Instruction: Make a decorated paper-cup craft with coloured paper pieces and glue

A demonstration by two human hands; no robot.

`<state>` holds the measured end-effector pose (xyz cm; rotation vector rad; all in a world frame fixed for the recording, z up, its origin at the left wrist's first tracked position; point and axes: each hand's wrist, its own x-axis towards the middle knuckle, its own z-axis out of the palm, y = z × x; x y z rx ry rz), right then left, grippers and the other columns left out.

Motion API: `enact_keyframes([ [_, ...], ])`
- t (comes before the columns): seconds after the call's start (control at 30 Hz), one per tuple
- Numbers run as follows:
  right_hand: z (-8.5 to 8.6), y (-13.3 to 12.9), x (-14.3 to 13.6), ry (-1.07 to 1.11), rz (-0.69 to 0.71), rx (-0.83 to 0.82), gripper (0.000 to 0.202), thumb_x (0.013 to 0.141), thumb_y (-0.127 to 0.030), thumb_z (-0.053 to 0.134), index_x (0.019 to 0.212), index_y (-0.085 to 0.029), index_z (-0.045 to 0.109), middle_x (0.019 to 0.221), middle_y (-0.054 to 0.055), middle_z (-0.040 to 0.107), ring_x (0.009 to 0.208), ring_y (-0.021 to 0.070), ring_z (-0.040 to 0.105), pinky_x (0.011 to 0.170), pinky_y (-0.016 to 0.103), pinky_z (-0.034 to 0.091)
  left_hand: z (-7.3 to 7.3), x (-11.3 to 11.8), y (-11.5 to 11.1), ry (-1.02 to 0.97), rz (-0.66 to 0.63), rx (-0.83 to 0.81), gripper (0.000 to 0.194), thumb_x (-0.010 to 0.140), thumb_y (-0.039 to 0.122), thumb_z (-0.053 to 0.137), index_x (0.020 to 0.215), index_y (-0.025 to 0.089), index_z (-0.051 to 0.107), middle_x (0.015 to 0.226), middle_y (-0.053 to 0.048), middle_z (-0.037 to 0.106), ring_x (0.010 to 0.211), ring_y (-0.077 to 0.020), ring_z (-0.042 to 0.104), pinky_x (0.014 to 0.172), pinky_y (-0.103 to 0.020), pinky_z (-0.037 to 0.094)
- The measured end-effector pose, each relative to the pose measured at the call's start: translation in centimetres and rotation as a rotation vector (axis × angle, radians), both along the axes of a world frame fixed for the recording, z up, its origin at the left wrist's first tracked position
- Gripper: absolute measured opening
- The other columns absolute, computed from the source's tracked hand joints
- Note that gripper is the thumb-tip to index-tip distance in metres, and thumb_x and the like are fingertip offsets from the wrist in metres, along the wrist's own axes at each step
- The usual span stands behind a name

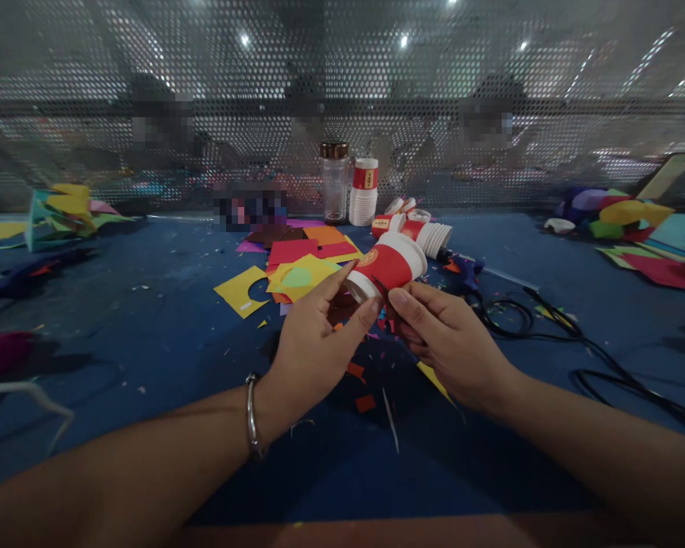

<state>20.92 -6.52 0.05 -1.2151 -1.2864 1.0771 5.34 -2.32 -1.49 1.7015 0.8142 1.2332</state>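
A red and white paper cup [385,266] lies tilted in the air above the table, its wide end up and to the right. My left hand [323,335] grips the cup's lower left end between thumb and fingers. Close against the cup's lower right side is my right hand [439,327], thumb and fingers pinched together. Whatever is in that pinch is hidden or too small to name. A thin dark line runs across the red band near my right thumb. Below the hands lie orange paper scraps [365,403].
Colored paper sheets [294,278] lie beyond my left hand. Behind the cup are stacked paper cups [364,205], fallen cups [434,240] and a clear bottle [335,186]. A glue gun [465,268] with a black cord [553,323] sits right. Perforated metal screen [377,91] closes the back.
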Motion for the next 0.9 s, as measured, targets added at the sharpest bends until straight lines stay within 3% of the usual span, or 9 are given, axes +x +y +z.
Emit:
enact_keyframes([
  [0.2,0.3,0.1,-0.1,0.038,-0.018,-0.003,0.043,0.083,-0.057,0.067,0.069,-0.020,0.051,0.055,-0.009,0.035,0.045,0.0046,0.026,0.038,0.020,0.017,-0.4,0.2,0.0,-0.044,0.006,0.013,0.049,0.083,0.034,0.073,0.130,0.024,0.062,0.123,-0.009,0.070,0.115,-0.0263,0.064,0.099,-0.045,0.054],
  [0.43,0.2,0.5,-0.2,0.063,0.032,-0.038,0.041,0.084,-0.055,0.067,0.071,-0.020,0.051,0.055,-0.009,0.036,0.044,0.0046,0.022,0.038,0.020,0.014,-0.2,0.1,0.7,-0.095,0.063,0.010,0.057,0.083,0.032,0.073,0.136,0.021,0.055,0.139,-0.013,0.060,0.120,-0.0272,0.062,0.102,-0.045,0.052],
  [0.7,0.0,0.4,-0.2,0.067,0.041,-0.077,0.042,0.084,-0.057,0.067,0.073,-0.021,0.048,0.055,-0.009,0.036,0.044,0.0052,0.022,0.039,0.021,0.015,-0.5,-0.1,1.0,-0.076,0.111,0.098,0.052,0.084,0.031,0.072,0.133,0.023,0.058,0.136,-0.011,0.061,0.129,-0.0275,0.054,0.105,-0.044,0.049],
  [0.9,0.2,0.4,-0.3,0.084,0.049,-0.094,0.036,0.090,-0.051,0.062,0.075,-0.021,0.048,0.056,-0.009,0.036,0.044,0.0051,0.021,0.039,0.020,0.014,-0.9,-0.4,1.3,0.005,0.168,0.201,0.052,0.084,0.029,0.072,0.135,0.027,0.058,0.135,-0.010,0.058,0.125,-0.0277,0.056,0.106,-0.048,0.047],
])
